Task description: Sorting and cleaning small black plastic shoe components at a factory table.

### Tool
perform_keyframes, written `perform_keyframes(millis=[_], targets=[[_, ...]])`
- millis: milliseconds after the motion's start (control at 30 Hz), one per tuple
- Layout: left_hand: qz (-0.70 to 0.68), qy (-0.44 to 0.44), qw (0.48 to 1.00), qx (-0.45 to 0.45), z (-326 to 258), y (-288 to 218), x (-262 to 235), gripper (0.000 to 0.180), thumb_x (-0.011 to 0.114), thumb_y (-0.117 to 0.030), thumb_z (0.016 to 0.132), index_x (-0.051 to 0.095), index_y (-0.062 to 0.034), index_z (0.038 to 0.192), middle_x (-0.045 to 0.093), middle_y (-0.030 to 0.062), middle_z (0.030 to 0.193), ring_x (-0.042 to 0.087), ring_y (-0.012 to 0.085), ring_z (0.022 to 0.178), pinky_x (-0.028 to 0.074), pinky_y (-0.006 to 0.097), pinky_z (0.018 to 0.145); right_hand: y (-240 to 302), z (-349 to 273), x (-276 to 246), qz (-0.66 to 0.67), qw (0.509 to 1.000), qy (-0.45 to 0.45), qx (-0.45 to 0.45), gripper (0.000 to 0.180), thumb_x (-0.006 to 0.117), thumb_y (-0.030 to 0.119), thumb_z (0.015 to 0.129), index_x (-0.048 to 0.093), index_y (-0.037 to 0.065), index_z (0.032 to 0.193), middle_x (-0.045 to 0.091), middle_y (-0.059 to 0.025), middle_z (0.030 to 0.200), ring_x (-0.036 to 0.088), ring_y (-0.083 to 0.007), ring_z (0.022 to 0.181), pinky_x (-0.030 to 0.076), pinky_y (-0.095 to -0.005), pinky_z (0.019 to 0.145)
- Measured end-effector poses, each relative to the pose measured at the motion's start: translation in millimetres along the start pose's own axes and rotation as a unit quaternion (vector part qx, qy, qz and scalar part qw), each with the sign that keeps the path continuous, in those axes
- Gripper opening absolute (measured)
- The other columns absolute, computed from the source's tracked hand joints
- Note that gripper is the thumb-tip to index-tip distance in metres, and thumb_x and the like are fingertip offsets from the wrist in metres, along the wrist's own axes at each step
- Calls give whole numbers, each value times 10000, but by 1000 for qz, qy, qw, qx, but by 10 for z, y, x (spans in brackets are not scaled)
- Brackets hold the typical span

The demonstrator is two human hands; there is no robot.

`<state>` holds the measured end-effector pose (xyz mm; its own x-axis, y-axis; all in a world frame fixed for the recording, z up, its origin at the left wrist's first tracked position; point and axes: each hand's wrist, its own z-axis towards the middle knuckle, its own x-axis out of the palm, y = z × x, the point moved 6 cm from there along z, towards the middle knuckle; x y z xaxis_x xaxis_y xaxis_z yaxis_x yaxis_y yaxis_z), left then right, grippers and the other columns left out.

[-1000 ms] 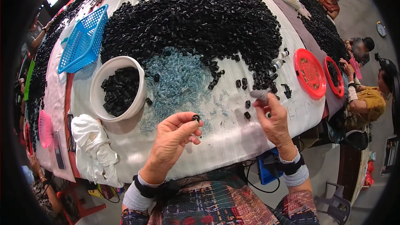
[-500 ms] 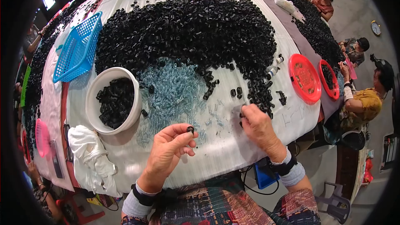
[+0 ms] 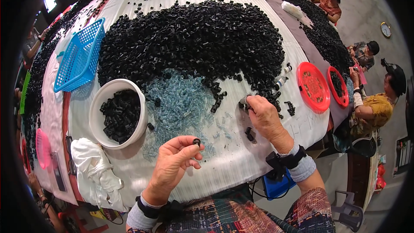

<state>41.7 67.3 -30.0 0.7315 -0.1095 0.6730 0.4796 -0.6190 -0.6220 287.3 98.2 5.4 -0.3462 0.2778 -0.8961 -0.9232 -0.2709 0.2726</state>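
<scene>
My left hand (image 3: 174, 164), closed in a pinch, holds a small black plastic part (image 3: 196, 141) upright between thumb and forefinger, above the cloth. Farther to the right, my right hand (image 3: 265, 118) is closed at the fingertips against small black pieces (image 3: 242, 105); its fingers partly hide what they hold. Below that hand, a couple of black parts (image 3: 249, 134) lie loose on the white cloth. Between the hands and the big pile of black parts (image 3: 189, 39) spreads a heap of small clear bluish coil springs (image 3: 179, 99).
Left of the springs stands a white bowl (image 3: 94, 118) holding black parts, with a blue basket (image 3: 71, 75) behind and a white cloth bundle (image 3: 92, 164) in front. A red lid (image 3: 313, 87) lies at right. Several people work along neighbouring tables, including a person in yellow (image 3: 379, 108).
My right hand has moved away from me, to the pieces by the pile's edge, and black parts now lie on the cloth where it was. The left hand keeps its pinch.
</scene>
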Motion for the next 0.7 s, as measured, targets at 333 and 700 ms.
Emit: perform_keyframes(millis=[333,700], targets=[[-14,31,999,9,10,15,-50,185,630,-40,876,614,4,1054,667,121,959,637,144,759,552,274,614,61,-3,105,-37,998,37,-29,269,550,-40,754,507,39,1008,566,-114,824,568,-303,798,500,-379,686],[-6,33,999,10,-83,19,-27,182,636,-49,873,616,0,1047,667,111,952,640,145,765,553,272,613,176,-185,101,127,989,69,17,364,562,-70,712,507,-2,1065,576,-160,928,581,-342,852,504,-397,728]])
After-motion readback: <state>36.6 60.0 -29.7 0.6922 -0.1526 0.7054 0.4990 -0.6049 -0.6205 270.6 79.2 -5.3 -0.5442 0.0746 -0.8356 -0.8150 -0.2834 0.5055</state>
